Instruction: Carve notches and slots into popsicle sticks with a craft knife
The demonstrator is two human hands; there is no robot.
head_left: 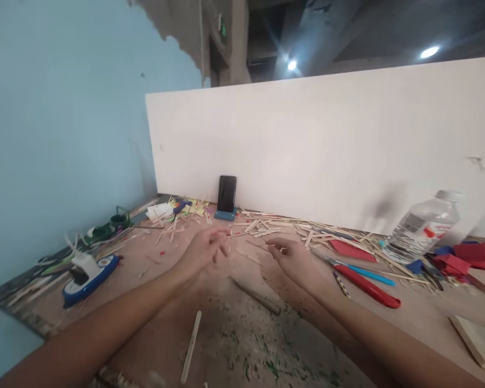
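My left hand point(209, 245) is over the middle of the table, its fingers spread loosely and a little blurred, with nothing plainly in them. A thin reddish stick point(237, 234) is close to its fingertips. Facing it, my right hand point(291, 257) has loosely bent fingers pointing left, holding nothing I can see. Between and below the hands lies a slim tool with a brownish handle point(255, 295). One flat wooden craft stick point(191, 347) rests nearer to me. To the right of my right hand are red-handled pliers or cutters point(367, 285) and a light-blue handled tool point(372, 274).
A phone point(227, 194) stands in a blue holder before the white partition point(307, 145). Loose wooden sticks point(262, 226) litter the back. A power strip point(91, 280) sits left; a plastic bottle point(424, 229) and red pieces point(477, 257) are right. Green shavings point(272, 367) dot the front.
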